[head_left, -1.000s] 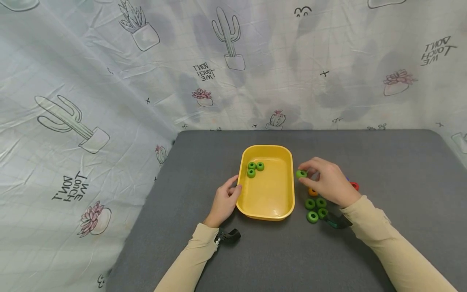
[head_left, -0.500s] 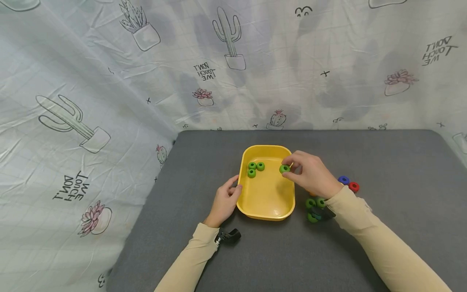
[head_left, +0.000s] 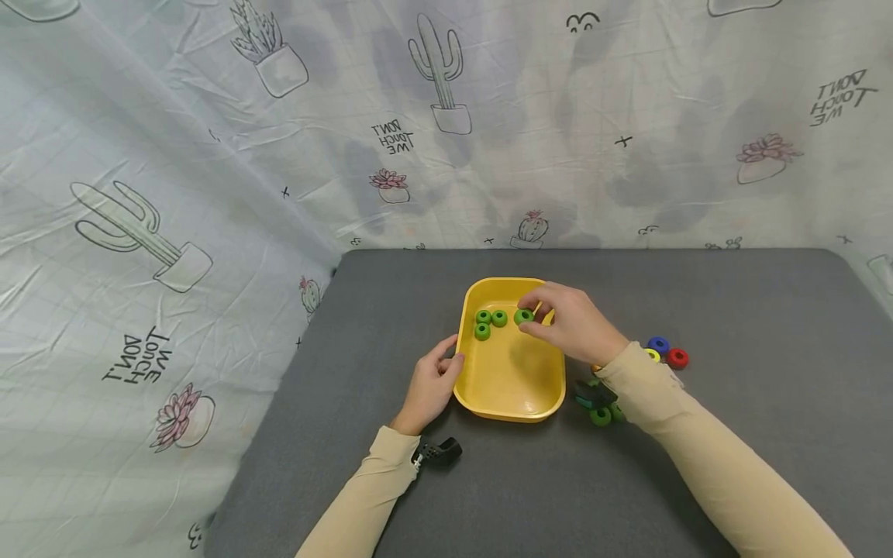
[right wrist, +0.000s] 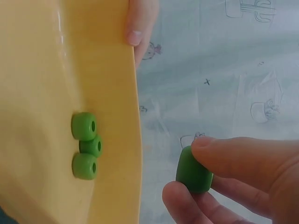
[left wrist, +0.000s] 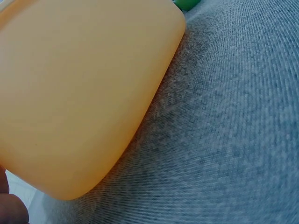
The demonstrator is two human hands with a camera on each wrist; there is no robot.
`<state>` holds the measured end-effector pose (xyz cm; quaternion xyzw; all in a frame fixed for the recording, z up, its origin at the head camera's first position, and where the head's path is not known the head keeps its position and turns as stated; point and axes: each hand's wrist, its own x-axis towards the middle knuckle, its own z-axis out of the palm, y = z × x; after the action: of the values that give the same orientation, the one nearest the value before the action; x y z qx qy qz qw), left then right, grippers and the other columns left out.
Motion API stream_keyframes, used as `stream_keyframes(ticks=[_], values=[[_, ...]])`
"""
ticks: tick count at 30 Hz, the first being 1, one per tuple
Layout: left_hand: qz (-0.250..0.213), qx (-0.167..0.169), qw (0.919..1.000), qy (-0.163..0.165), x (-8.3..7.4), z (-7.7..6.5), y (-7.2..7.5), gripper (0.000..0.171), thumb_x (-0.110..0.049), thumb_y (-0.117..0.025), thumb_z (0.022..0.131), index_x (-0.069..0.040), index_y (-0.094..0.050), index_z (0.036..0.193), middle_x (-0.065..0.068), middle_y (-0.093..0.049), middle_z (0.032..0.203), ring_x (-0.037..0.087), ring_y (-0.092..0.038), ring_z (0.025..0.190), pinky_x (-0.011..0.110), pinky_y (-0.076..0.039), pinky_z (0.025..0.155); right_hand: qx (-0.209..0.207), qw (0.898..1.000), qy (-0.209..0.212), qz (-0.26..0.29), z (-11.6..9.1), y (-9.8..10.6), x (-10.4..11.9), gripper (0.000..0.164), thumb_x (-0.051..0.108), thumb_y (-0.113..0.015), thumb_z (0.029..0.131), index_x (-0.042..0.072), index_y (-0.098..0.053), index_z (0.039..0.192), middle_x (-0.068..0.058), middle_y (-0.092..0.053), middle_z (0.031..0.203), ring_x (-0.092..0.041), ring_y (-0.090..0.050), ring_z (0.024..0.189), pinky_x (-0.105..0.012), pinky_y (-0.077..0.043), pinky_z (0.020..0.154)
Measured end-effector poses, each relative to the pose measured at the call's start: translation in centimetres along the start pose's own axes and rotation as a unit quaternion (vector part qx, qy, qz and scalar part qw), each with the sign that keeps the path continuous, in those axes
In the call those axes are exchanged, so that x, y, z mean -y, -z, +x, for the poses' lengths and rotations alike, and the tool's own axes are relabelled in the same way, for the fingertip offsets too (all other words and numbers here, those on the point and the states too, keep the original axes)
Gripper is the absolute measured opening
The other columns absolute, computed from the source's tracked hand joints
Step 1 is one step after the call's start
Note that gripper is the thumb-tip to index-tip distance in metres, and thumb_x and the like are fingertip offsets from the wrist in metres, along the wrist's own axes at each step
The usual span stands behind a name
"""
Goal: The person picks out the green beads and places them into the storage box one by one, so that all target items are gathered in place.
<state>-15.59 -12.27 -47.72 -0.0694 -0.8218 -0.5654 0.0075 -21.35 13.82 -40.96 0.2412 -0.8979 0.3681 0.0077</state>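
My right hand (head_left: 570, 316) pinches a green bead (head_left: 523, 317) between thumb and fingers, above the yellow tray (head_left: 512, 380). In the right wrist view the held bead (right wrist: 193, 171) is a barrel shape, apart from the tray. Three more green beads (head_left: 483, 331) with dark holes lie together in the tray's far left part. My left hand (head_left: 429, 387) grips the tray's left side, its thumb at the rim. Most of the left wrist view is filled by the tray's outer wall (left wrist: 84, 88), with fingertips (left wrist: 11, 207) at its lower left corner.
Right of the tray, several green beads (head_left: 600, 417) lie on the grey table (head_left: 753, 325), partly hidden by the right wrist's black camera (head_left: 595, 394). A blue bead (head_left: 658, 345), a red bead (head_left: 677, 358) and a yellow bead (head_left: 653, 355) lie beyond the right forearm.
My right hand has carried the green bead leftward from beside the tray, across its right rim, to near the three beads inside. The left hand has stayed on the tray.
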Motion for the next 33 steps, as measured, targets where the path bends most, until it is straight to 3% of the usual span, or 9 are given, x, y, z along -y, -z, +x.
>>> stream_keyframes(ticks=[5, 13, 16, 20, 25, 33], values=[[0.01, -0.006, 0.9999, 0.004, 1.4, 0.5, -0.3, 0.044, -0.008, -0.057, 0.107, 0.004, -0.053, 0.148, 0.027, -0.076, 0.093, 0.037, -0.062, 0.071, 0.02, -0.04, 0.064, 0.008, 1.0, 0.001, 0.005, 0.9, -0.4, 0.3, 0.027, 0.011, -0.082, 0.09, 0.007, -0.074, 0.116, -0.008, -0.072, 0.114, -0.023, -0.068, 0.093, -0.043, -0.057, 0.081], [0.003, 0.005, 1.0, 0.004, -0.5, -0.1, 0.2, 0.044, -0.007, -0.057, 0.106, 0.007, -0.052, 0.148, 0.029, -0.074, 0.091, 0.036, -0.061, 0.071, 0.02, -0.041, 0.065, 0.02, 1.0, 0.0, 0.004, 2.2, -1.7, 0.0, 0.027, 0.009, -0.081, 0.091, 0.004, -0.074, 0.116, -0.012, -0.073, 0.115, -0.024, -0.069, 0.09, -0.042, -0.058, 0.081], [0.004, 0.008, 0.9999, 0.004, -0.6, -0.1, 0.3, 0.044, -0.007, -0.057, 0.106, 0.007, -0.053, 0.147, 0.029, -0.074, 0.091, 0.028, -0.059, 0.067, 0.02, -0.041, 0.064, 0.028, 1.0, -0.006, 0.002, 2.7, -2.3, -0.1, 0.028, 0.008, -0.081, 0.091, 0.004, -0.074, 0.118, -0.012, -0.073, 0.116, -0.022, -0.069, 0.088, -0.041, -0.058, 0.081], [0.012, 0.006, 0.9998, 0.012, 0.5, 0.3, 0.0, 0.043, -0.007, -0.057, 0.106, 0.006, -0.053, 0.147, 0.028, -0.074, 0.088, 0.02, -0.054, 0.064, 0.02, -0.039, 0.062, 0.042, 0.999, -0.01, -0.004, 3.2, -3.0, -0.2, 0.028, 0.006, -0.08, 0.091, 0.003, -0.074, 0.117, -0.012, -0.073, 0.115, -0.022, -0.07, 0.089, -0.041, -0.059, 0.084], [0.021, 0.0, 0.9997, 0.013, 2.4, 0.8, -0.3, 0.044, -0.01, -0.058, 0.106, 0.002, -0.054, 0.148, 0.023, -0.076, 0.091, 0.021, -0.058, 0.067, 0.02, -0.041, 0.062, 0.051, 0.999, -0.003, -0.007, 3.6, -3.5, -0.2, 0.026, 0.004, -0.08, 0.09, 0.002, -0.074, 0.115, -0.013, -0.073, 0.113, -0.024, -0.071, 0.089, -0.041, -0.059, 0.085], [-0.003, 0.016, 0.9999, -0.003, 2.9, 1.0, 0.1, 0.045, -0.017, -0.061, 0.106, -0.004, -0.055, 0.149, 0.017, -0.079, 0.095, 0.023, -0.066, 0.074, 0.022, -0.046, 0.065, 0.059, 0.998, -0.02, -0.014, 4.5, -4.2, -0.5, 0.025, 0.003, -0.08, 0.09, 0.001, -0.075, 0.114, -0.012, -0.073, 0.107, -0.024, -0.07, 0.088, -0.041, -0.059, 0.087]])
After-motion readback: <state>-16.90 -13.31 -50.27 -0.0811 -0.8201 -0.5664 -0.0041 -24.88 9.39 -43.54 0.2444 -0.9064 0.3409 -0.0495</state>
